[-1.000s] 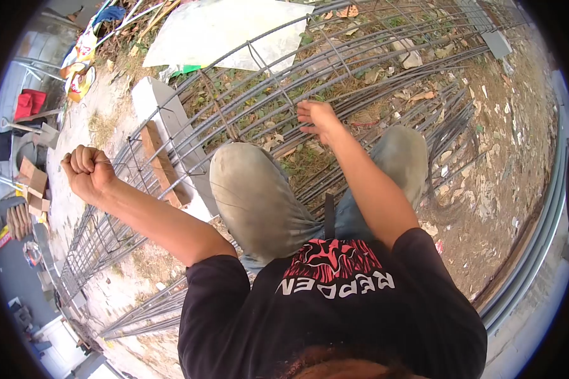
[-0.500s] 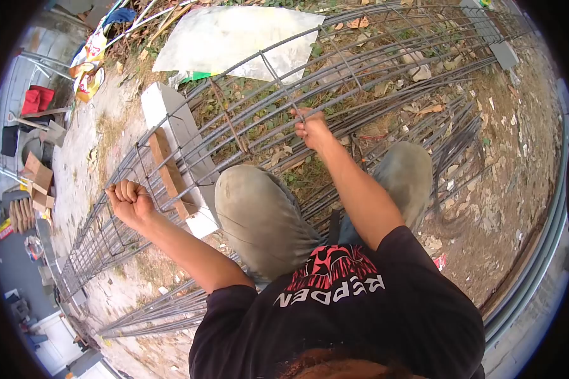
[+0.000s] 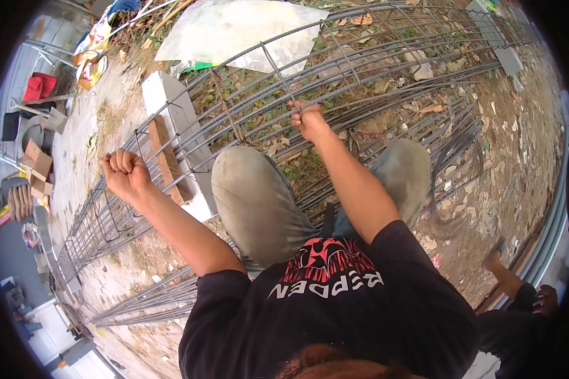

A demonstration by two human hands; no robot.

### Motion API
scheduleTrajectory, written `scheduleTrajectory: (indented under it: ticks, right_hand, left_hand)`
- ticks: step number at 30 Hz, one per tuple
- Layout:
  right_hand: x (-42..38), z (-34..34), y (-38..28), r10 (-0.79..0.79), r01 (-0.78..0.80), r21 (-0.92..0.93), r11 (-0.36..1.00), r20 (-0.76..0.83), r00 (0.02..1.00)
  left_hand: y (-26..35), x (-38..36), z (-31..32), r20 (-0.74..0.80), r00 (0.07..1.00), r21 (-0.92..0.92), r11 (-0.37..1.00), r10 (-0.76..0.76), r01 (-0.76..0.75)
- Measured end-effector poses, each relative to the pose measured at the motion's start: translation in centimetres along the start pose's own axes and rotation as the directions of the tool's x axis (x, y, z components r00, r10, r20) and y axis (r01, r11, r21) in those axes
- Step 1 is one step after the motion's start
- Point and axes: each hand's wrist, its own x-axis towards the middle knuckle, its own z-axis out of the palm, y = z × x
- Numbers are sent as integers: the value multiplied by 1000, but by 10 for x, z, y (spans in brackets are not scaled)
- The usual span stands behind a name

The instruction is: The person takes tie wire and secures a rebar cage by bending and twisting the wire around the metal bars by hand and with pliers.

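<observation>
A long rebar cage of lengthwise bars and square stirrups runs across the ground in front of my knees. My right hand is closed around the lower part of a stirrup, where it meets a long bar. Off to the left, my left hand is curled with its fingers pressed together, over or beside the cage's narrowing left stretch. Whatever lies within those left fingers, if anything, is too small to make out. Near it, a wooden block rests on a white beam-like support under the cage.
Loose rebars lie beside the cage, with more bars at lower left. A second support stands at far right. A pale sheet lies beyond. Another person's leg shows at right, near long pipes. A shovel lies left.
My left hand has moved slightly up and left, its fingers still curled. My right hand stays on the stirrup. Another person has come into view at lower right.
</observation>
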Motion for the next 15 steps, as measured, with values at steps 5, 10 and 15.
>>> scheduleTrajectory:
  ticks: [5, 10, 15]
  right_hand:
    - [-25, -11, -16, 14, -67, -301, 951, -176, 984]
    - [-139, 11, -69, -80, 86, -766, 637, 46, 996]
    - [-237, 101, -97, -564, 726, -567, 390, 476, 675]
  left_hand:
    - [-14, 4, 37, 37, 998, 65, 996, 57, -60]
    - [-45, 13, 131, 180, 947, 332, 890, 267, -313]
    - [-136, 23, 192, 369, 908, 164, 947, 201, -276]
